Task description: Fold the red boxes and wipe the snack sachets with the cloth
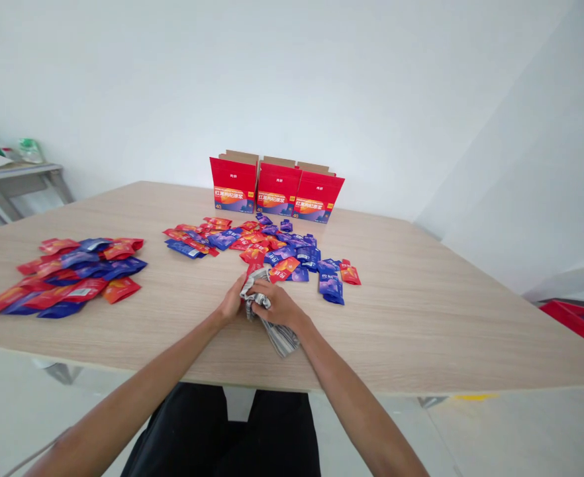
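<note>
Near the front middle of the table my two hands meet. My right hand (278, 306) is closed around a crumpled grey-and-white striped cloth (283, 339), whose loose end trails towards the table edge. Against the cloth, my left hand (230, 301) grips a red pouch (254, 267); the cloth and fingers cover much of it. Just beyond my hands lies a loose heap of red and blue pouches, with an orange-red pouch (285, 269) close to my right fingers. A blue pouch (330, 286) and a red pouch (350, 273) lie to the right.
On the left, several red and blue pouches lie in overlapping rows (81, 270). Three red cartons (278, 189) with raised flaps stand side by side behind the heap. A side table (28, 173) is at far left; a red box (577, 321) shows beyond the right edge.
</note>
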Tool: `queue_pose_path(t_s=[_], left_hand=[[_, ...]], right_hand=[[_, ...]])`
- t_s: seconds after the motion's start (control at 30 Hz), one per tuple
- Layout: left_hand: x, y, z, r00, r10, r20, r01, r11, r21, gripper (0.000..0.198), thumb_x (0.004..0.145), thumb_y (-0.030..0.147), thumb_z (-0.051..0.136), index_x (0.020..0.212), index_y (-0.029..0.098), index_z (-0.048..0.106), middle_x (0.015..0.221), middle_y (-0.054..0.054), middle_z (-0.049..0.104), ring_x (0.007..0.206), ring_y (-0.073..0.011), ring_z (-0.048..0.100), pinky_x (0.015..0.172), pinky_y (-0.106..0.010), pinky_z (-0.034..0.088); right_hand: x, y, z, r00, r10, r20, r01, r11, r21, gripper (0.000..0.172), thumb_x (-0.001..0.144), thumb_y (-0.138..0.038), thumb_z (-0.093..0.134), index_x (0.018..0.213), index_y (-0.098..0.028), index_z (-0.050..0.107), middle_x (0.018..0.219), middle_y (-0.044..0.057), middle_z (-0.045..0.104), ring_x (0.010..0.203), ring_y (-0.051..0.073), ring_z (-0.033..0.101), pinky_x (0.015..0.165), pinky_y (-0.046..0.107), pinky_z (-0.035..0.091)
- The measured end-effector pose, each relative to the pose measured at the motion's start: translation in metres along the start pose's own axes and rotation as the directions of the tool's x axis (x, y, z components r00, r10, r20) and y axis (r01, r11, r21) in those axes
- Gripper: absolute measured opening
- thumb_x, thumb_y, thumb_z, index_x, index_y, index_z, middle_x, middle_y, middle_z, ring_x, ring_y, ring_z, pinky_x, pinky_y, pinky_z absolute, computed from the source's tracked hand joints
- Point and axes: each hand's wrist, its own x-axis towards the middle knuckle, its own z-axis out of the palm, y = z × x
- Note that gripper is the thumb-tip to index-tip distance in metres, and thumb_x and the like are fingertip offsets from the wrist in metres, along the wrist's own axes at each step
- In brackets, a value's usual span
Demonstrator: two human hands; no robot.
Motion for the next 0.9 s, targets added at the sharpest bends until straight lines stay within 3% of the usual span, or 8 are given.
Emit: queue_pose_path(t_s=[0.1, 0.27, 0.33, 0.5, 0.6, 0.7, 0.8, 0.9], left_hand=[[-0.001, 0.002, 0.002, 1.0, -0.017, -0.009, 0.016, 0.997, -0.07, 0.069, 0.073, 0.08, 0.07, 0.1, 0.017, 0.077, 0.109, -0.012, 0.082, 0.122, -0.0344, 0.068, 0.115, -0.046, 0.046], [0.001, 0.002, 0.012, 0.997, 0.055, 0.051, -0.054, 0.998, -0.012, 0.064, 0.075, 0.073, 0.074, 0.109, 0.018, 0.077, 0.117, -0.01, 0.081, 0.133, -0.0327, 0.063, 0.122, -0.045, 0.04], [0.0, 0.003, 0.014, 0.995, 0.056, 0.08, -0.055, 0.998, -0.021, 0.068, 0.071, 0.076, 0.076, 0.111, 0.02, 0.078, 0.121, -0.009, 0.08, 0.136, -0.0325, 0.061, 0.124, -0.044, 0.036], [-0.005, 0.008, 0.01, 1.0, 0.001, -0.007, -0.002, 0.992, -0.126, 0.063, 0.07, 0.078, 0.074, 0.092, 0.019, 0.076, 0.097, -0.009, 0.081, 0.113, -0.0341, 0.071, 0.109, -0.044, 0.051], [-0.005, 0.009, 0.009, 0.998, -0.018, -0.056, 0.009, 0.987, -0.158, 0.059, 0.077, 0.075, 0.069, 0.089, 0.017, 0.074, 0.088, -0.008, 0.08, 0.098, -0.031, 0.074, 0.098, -0.042, 0.056], [-0.005, 0.01, 0.014, 1.0, -0.002, -0.018, 0.0, 0.992, -0.123, 0.055, 0.077, 0.069, 0.072, 0.096, 0.017, 0.075, 0.098, -0.009, 0.081, 0.109, -0.0316, 0.072, 0.103, -0.042, 0.054], [-0.007, 0.011, 0.021, 0.995, 0.052, 0.086, -0.046, 0.996, -0.08, 0.057, 0.077, 0.067, 0.075, 0.107, 0.019, 0.077, 0.116, -0.009, 0.08, 0.131, -0.0335, 0.064, 0.117, -0.044, 0.045], [-0.008, 0.011, 0.022, 0.986, 0.071, 0.151, -0.059, 0.995, -0.079, 0.061, 0.077, 0.07, 0.076, 0.11, 0.02, 0.078, 0.119, -0.009, 0.08, 0.136, -0.0335, 0.06, 0.121, -0.044, 0.04]], right_hand=[[0.001, -0.002, 0.0, 0.999, 0.048, -0.005, -0.048, 0.998, -0.037, 0.025, 0.088, -0.015, 0.063, 0.109, -0.025, 0.07, 0.113, 0.006, 0.068, 0.103, 0.022, 0.067, 0.093, 0.034, 0.055], [0.002, 0.006, -0.001, 0.914, 0.169, -0.368, -0.205, 0.977, -0.06, 0.022, 0.093, -0.021, 0.057, 0.114, -0.023, 0.066, 0.116, 0.01, 0.067, 0.11, 0.025, 0.064, 0.101, 0.039, 0.053], [0.001, 0.008, -0.001, 0.893, 0.18, -0.414, -0.22, 0.974, -0.05, 0.022, 0.094, -0.022, 0.056, 0.114, -0.023, 0.065, 0.114, 0.01, 0.067, 0.109, 0.025, 0.064, 0.1, 0.04, 0.054], [0.001, 0.003, 0.002, 0.997, 0.049, -0.06, -0.05, 0.999, -0.013, 0.023, 0.088, -0.012, 0.06, 0.106, -0.024, 0.069, 0.112, 0.006, 0.069, 0.104, 0.023, 0.067, 0.096, 0.035, 0.055], [0.0, 0.0, 0.004, 0.997, 0.017, 0.079, -0.017, 1.0, -0.005, 0.027, 0.086, -0.01, 0.062, 0.107, -0.024, 0.071, 0.116, 0.005, 0.07, 0.107, 0.021, 0.068, 0.096, 0.034, 0.055], [0.0, 0.003, 0.0, 0.992, 0.088, -0.093, -0.093, 0.994, -0.059, 0.025, 0.088, -0.012, 0.062, 0.108, -0.024, 0.071, 0.118, 0.006, 0.069, 0.109, 0.023, 0.067, 0.096, 0.036, 0.054], [0.0, 0.008, -0.006, 0.924, 0.145, -0.354, -0.183, 0.98, -0.075, 0.02, 0.092, -0.017, 0.059, 0.108, -0.023, 0.069, 0.117, 0.009, 0.067, 0.11, 0.025, 0.065, 0.099, 0.038, 0.054], [0.0, 0.012, -0.009, 0.873, 0.17, -0.458, -0.218, 0.974, -0.054, 0.018, 0.093, -0.019, 0.056, 0.107, -0.021, 0.067, 0.112, 0.01, 0.067, 0.108, 0.025, 0.064, 0.1, 0.039, 0.053]])
